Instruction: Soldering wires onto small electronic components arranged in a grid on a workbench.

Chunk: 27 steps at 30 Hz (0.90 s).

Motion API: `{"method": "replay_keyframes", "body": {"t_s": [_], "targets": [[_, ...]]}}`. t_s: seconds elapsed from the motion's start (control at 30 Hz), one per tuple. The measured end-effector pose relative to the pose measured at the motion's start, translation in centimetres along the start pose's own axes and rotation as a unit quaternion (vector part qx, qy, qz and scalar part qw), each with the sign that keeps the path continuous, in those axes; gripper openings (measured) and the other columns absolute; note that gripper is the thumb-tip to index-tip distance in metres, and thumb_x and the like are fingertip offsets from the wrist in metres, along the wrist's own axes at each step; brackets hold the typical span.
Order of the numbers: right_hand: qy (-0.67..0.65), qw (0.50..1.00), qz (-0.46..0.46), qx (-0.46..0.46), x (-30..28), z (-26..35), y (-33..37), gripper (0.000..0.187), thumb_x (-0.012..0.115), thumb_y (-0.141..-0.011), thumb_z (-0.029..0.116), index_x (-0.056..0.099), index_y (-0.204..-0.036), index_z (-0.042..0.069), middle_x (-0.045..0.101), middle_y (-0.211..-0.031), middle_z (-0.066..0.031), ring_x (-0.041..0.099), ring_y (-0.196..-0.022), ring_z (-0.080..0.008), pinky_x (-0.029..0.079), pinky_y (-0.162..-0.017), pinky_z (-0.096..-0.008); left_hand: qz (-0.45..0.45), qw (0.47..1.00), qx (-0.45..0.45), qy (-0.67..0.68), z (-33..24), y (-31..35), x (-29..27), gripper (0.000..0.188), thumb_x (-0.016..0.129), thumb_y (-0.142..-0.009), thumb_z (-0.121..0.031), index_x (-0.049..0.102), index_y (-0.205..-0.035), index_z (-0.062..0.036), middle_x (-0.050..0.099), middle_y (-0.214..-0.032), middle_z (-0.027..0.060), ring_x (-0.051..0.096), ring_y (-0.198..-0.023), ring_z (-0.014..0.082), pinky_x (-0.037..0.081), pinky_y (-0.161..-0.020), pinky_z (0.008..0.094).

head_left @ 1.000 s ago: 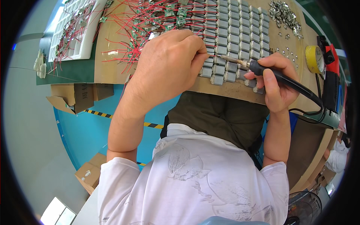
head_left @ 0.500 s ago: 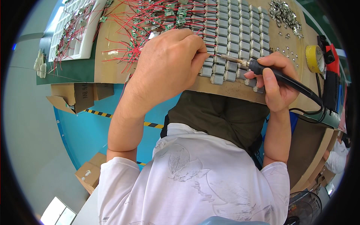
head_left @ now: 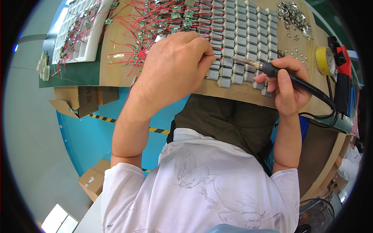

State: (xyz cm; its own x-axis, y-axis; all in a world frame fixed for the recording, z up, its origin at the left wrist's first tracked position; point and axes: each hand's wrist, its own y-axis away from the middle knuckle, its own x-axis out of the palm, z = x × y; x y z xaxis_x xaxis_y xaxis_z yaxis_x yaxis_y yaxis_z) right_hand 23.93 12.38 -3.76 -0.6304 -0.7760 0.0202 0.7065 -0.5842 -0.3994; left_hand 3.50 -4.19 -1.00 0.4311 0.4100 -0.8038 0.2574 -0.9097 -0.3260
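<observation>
My right hand [head_left: 289, 83] grips a soldering iron [head_left: 279, 72] by its black handle, thumb and fingers around it. The iron's metal tip points left, at the near rows of small grey metal-cased motors [head_left: 240, 50]. My left hand [head_left: 178, 64] is closed in a pinch just left of the tip, above the motors. A thin red wire [head_left: 218, 58] sticks out from its fingertips toward the tip; the hand hides the rest of it. Beyond this hand lie many small green circuit boards [head_left: 188, 17] with red wires, some running to the motors.
A white divided tray [head_left: 79, 56] with more wired boards stands at the left. Small shiny metal parts [head_left: 293, 19] are heaped at the far right, some scattered nearer. A yellow tape roll [head_left: 325, 61] and a red-and-black device [head_left: 343, 62] sit at the right edge. The iron's black cable [head_left: 330, 112] loops there.
The soldering iron and my right hand have shifted very slightly to the right. My left hand holds nearly the same place and pinch. The whole view has moved a little.
</observation>
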Motion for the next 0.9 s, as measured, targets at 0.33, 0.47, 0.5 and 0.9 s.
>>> {"method": "replay_keyframes", "body": {"t_s": [0.33, 0.47, 0.5, 0.9], "targets": [[0.017, 1.0, 0.002, 0.012, 0.0, 0.3, 0.1, 0.013, 0.055, -0.094, -0.004, 0.062, -0.103, -0.008, 0.065, -0.078, -0.0096, 0.062, -0.057, -0.0078, 0.055, -0.056, -0.0217, 0.005, 1.0, -0.002, 0.001, 0.0, 0.0, -0.2, 0.009, 0.074, -0.084, -0.007, 0.066, -0.082, -0.0026, 0.062, -0.074, 0.0075, 0.061, -0.062, 0.0229, 0.05, -0.057, 0.0344], [0.018, 1.0, 0.006, 0.004, -0.1, 0.2, 0.0, 0.013, 0.055, -0.094, -0.004, 0.062, -0.103, -0.008, 0.065, -0.077, -0.0098, 0.062, -0.057, -0.008, 0.054, -0.055, -0.0217, 0.011, 1.0, -0.005, 0.006, -0.2, -0.1, -0.3, 0.01, 0.074, -0.084, -0.007, 0.066, -0.082, -0.0022, 0.062, -0.074, 0.0077, 0.061, -0.062, 0.0226, 0.05, -0.057, 0.0338], [0.018, 1.0, 0.006, 0.004, -0.1, 0.3, 0.1, 0.013, 0.055, -0.094, -0.004, 0.062, -0.103, -0.008, 0.065, -0.077, -0.0098, 0.062, -0.057, -0.008, 0.054, -0.055, -0.0217, 0.015, 1.0, -0.007, 0.008, -0.2, -0.2, -0.3, 0.01, 0.074, -0.084, -0.007, 0.066, -0.083, -0.0021, 0.062, -0.074, 0.0077, 0.061, -0.062, 0.0226, 0.05, -0.058, 0.0335], [0.021, 1.0, -0.012, 0.02, 0.2, 0.6, 0.1, 0.013, 0.056, -0.093, -0.004, 0.063, -0.103, -0.007, 0.066, -0.076, -0.0096, 0.061, -0.057, -0.0074, 0.056, -0.056, -0.023, 0.038, 0.997, -0.006, 0.06, -0.2, -0.4, -1.1, 0.013, 0.077, -0.083, -0.008, 0.068, -0.091, -0.003, 0.064, -0.08, 0.0071, 0.063, -0.066, 0.0198, 0.05, -0.06, 0.0321]]}}
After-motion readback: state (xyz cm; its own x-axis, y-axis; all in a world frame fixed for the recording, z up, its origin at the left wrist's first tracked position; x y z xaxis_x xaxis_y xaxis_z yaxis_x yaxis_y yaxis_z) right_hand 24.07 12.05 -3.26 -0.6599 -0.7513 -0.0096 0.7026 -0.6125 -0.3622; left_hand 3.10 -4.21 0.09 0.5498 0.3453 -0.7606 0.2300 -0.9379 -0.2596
